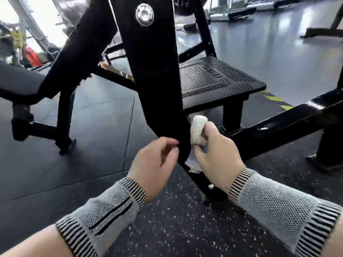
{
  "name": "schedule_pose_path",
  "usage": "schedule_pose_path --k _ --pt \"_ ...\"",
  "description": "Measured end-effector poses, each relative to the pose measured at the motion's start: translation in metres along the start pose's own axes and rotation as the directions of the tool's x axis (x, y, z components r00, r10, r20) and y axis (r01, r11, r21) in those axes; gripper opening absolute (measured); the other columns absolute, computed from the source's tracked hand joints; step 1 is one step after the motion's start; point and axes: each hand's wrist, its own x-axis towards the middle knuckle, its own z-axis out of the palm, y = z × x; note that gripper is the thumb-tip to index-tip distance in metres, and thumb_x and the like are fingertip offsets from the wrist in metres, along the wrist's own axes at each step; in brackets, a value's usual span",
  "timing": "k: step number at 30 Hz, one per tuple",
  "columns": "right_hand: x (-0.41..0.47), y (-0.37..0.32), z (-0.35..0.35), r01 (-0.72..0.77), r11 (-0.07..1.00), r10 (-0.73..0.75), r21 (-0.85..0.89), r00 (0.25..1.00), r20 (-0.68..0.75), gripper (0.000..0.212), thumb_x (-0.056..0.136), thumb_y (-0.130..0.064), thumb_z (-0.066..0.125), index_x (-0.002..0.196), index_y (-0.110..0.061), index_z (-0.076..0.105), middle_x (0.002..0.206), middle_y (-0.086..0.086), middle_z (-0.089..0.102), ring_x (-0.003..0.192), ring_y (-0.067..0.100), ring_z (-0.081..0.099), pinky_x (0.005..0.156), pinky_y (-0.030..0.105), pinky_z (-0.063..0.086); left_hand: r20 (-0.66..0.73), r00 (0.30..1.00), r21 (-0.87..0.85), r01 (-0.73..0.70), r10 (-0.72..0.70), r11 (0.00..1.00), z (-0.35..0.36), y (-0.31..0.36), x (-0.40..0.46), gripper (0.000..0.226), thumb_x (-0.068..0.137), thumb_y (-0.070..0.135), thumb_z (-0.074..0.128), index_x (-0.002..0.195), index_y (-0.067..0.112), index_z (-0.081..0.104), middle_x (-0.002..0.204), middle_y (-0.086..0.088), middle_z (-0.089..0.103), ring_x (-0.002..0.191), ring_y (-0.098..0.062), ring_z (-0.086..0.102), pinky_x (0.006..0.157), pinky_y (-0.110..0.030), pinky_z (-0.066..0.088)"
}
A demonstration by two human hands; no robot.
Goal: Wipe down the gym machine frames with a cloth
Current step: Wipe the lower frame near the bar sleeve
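While right hand (217,151) grips cloth (198,130) against frame (157,86), left hand (156,160) loosely curled, empty; footplate (213,80) behind.

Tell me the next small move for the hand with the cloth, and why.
Probably slide the right hand down the black frame post toward the small bolt. It grips the white cloth bunched against the post's right edge, and the stretch below it looks unreached. The left hand touches the opposite edge.

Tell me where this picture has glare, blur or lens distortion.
Head view: glare washes out the window area top left and streaks the glossy floor; the left hand shows motion blur; wide-angle bending curves the black frame post; far treadmills look soft.
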Motion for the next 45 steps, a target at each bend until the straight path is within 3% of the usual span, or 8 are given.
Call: schedule_pose_path --k 4,10,18,23,28,32,41,45 --pt "-0.023 -0.013 0.032 0.18 0.984 -0.174 -0.005 0.956 0.235 0.049 0.082 -0.014 0.064 0.129 -0.018 0.055 0.131 -0.008 0.046 0.123 0.009 0.045 0.103 0.011 0.03 0.349 0.844 -0.567 0.537 -0.408 0.625 0.024 -0.013 -0.016 0.038 0.085 0.05 0.064 0.094 0.014 0.072 0.09 -0.004 0.074 0.086 -0.022 0.069 0.09 -0.046 0.054" --pt "-0.027 -0.005 0.046 -0.036 0.993 0.035 -0.11 0.999 -0.004 0.024 0.083 -0.008 0.063 0.102 -0.021 0.07 0.094 -0.019 0.059 0.079 -0.008 0.057 0.072 -0.003 0.035 0.115 0.676 -0.754 0.537 -0.728 0.379 0.042 -0.06 -0.028 0.04 0.078 0.047 0.063 0.075 0.008 0.067 0.084 -0.013 0.072 0.087 -0.031 0.068 0.084 -0.047 0.054" --pt "-0.006 -0.022 0.056 -0.319 0.936 0.296 -0.15 0.942 -0.156 0.018 0.081 0.001 0.057 0.084 -0.017 0.056 0.09 0.007 0.063 0.071 0.008 0.053 0.066 0.025 0.033 -0.064 0.911 -0.904 0.12 -0.407 0.41 0.043 -0.01 0.008 0.081 0.088 0.071 0.03 0.12 0.001 0.057 0.11 -0.007 0.063 0.104 -0.011 0.054 0.1 -0.021 0.036" --pt "0.005 -0.035 0.064 -0.283 0.945 0.228 -0.167 0.931 -0.286 0.021 0.082 -0.001 0.055 0.082 -0.02 0.049 0.091 0.004 0.057 0.081 0.017 0.048 0.064 0.018 0.029 0.215 0.89 -0.852 0.372 -0.403 0.367 0.075 -0.036 -0.007 0.08 0.086 0.073 0.029 0.109 0.006 0.066 0.112 -0.012 0.066 0.11 -0.024 0.058 0.102 -0.035 0.041" --pt "0.01 -0.048 0.079 0.155 0.89 -0.207 -0.429 0.975 -0.076 0.02 0.079 -0.011 0.044 0.072 -0.029 0.052 0.081 -0.014 0.044 0.089 0.016 0.042 0.076 0.018 0.026 0.06 0.95 -0.965 0.134 -0.307 0.227 0.056 -0.04 0.006 0.077 0.076 0.073 0.029 0.097 0.01 0.068 0.091 -0.005 0.07 0.09 -0.017 0.066 0.086 -0.033 0.052" --pt "0.011 -0.038 0.057 0.431 0.705 -0.472 -0.563 0.878 0.081 0.035 0.078 -0.01 0.04 0.097 -0.01 0.069 0.096 0.0 0.055 0.097 0.019 0.042 0.087 0.034 0.039 0.362 0.889 -0.932 0.347 -0.281 -0.103 0.082 -0.064 0.007 0.065 0.08 0.068 0.047 0.114 0.016 0.066 0.105 -0.003 0.07 0.098 -0.015 0.064 0.093 -0.036 0.048" --pt "0.019 -0.036 0.048 0.752 -0.018 -0.291 -0.659 0.627 0.723 0.048 0.091 -0.012 0.028 0.124 0.013 0.054 0.136 0.028 0.049 0.137 0.042 0.033 0.115 0.052 0.0 0.674 0.622 -0.709 0.696 -0.397 -0.114 0.147 -0.085 -0.039 0.059 0.104 0.043 0.021 0.145 0.003 0.035 0.151 -0.016 0.035 0.139 -0.028 0.033 0.111 -0.031 0.025" --pt "0.023 -0.036 0.047 0.767 -0.114 -0.2 -0.631 0.605 0.771 0.053 0.091 -0.015 0.023 0.122 0.018 0.052 0.134 0.033 0.048 0.135 0.045 0.036 0.116 0.052 0.003 0.487 0.805 -0.785 0.574 -0.339 0.235 0.144 -0.057 -0.036 0.051 0.105 0.033 0.025 0.145 0.001 0.031 0.149 -0.012 0.036 0.139 -0.023 0.031 0.113 -0.025 0.024"
